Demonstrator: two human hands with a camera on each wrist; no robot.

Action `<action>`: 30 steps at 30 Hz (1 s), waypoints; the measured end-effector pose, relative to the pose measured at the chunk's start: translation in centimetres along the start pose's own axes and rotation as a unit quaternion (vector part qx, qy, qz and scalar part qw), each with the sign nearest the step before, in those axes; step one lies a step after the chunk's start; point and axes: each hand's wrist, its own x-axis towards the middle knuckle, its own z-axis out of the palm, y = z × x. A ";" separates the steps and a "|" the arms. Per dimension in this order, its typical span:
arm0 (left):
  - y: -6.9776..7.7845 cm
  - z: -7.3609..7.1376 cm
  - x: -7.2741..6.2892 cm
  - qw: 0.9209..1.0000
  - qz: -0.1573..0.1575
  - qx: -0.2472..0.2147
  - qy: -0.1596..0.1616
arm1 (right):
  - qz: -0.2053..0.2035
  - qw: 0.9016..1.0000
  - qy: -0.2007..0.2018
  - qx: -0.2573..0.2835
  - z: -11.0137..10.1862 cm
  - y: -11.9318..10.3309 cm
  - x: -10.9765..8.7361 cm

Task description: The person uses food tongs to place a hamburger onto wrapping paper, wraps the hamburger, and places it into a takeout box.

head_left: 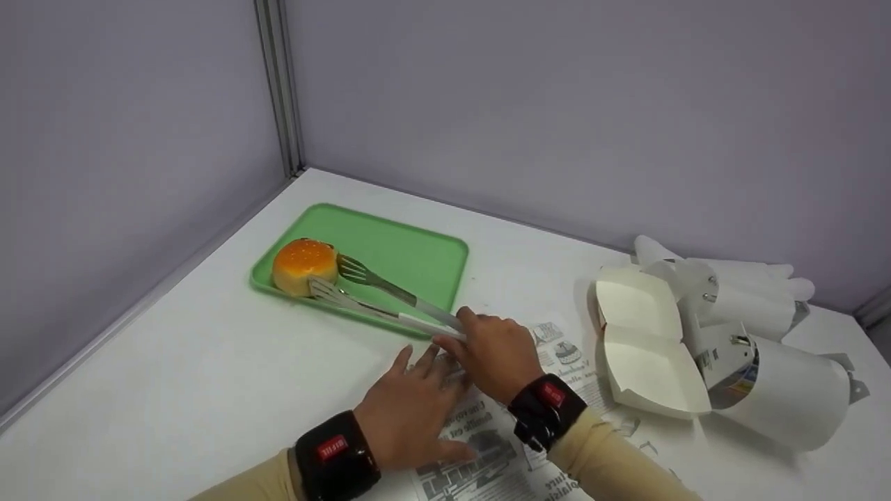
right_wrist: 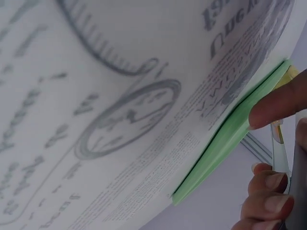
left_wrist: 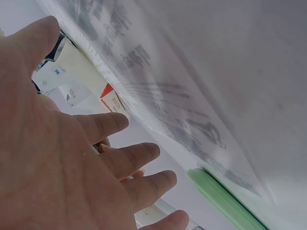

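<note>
My right hand (head_left: 501,351) grips the pale handles of a pair of tongs (head_left: 394,290). The tongs reach left over a green tray (head_left: 390,236), their two slotted metal ends spread apart at the right and front sides of a burger (head_left: 306,264) with a seeded bun. Whether both ends touch it, I cannot tell. My left hand (head_left: 411,414), fingers straight and spread, is beside the right hand over a sheet of newsprint-patterned paper (head_left: 571,376). Its palm shows in the left wrist view, holding nothing. The right wrist view shows curled right-hand fingers (right_wrist: 266,201).
An unfolded cream food box (head_left: 640,306) lies right of the paper. Beyond it, white curled sheets with metal clips (head_left: 793,396) stand on the white table (head_left: 209,390), some with finger-shaped ends. Grey walls (head_left: 557,125) bound the table behind and at left.
</note>
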 end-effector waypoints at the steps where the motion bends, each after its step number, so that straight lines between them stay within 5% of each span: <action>1: 0.0 0.0 0.0 1.000 0.000 0.002 0.000 | 0.002 1.000 -0.005 0.002 0.0 0.0 0.0; 18: 0.9 -0.2 0.8 1.000 0.007 0.016 -0.014 | 0.040 0.999 -0.021 0.020 -0.1 1.0 -0.4; 30: 0.7 0.2 0.7 1.000 0.006 0.023 -0.002 | 0.027 0.999 0.028 0.000 0.4 1.8 -1.2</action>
